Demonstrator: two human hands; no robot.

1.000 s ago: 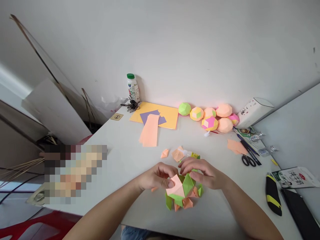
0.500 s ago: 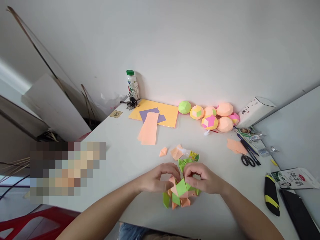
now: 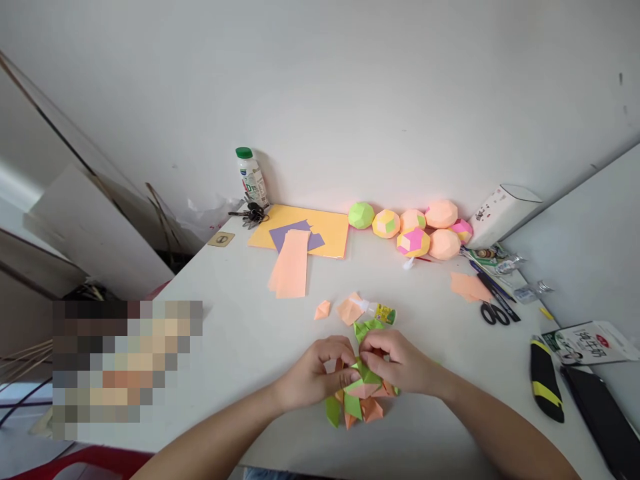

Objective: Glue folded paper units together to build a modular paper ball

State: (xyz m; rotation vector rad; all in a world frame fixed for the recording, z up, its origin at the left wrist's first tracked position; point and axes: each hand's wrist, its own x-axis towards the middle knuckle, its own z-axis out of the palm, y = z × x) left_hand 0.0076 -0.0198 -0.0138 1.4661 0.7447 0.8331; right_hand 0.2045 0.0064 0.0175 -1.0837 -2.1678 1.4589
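Observation:
A half-built ball of folded green and peach paper pieces (image 3: 353, 405) rests on the table below my hands. With thumb and fingers, my left hand (image 3: 320, 375) pinches its upper left side. From the right, my right hand (image 3: 397, 360) grips a green part at its top; the exact fold under the fingertips is hidden. Just beyond my fingers lie folded green pieces (image 3: 367, 329). A small glue bottle (image 3: 384, 314) with a yellow label lies past them, its clear tip over a peach folded piece (image 3: 349, 309). Left of that is a smaller peach piece (image 3: 323, 310).
Finished paper balls (image 3: 413, 243) line the wall. Peach strips (image 3: 293, 267) lie on purple and yellow sheets (image 3: 330, 227) at the back left, near keys (image 3: 254, 214) and a bottle (image 3: 251, 179). Scissors (image 3: 495, 313), pens and a black-yellow cutter (image 3: 546, 380) are at the right.
The view has shifted slightly. My fingers have closed in on the top of the paper ball, and a green face that was in plain sight is now tilted and partly covered.

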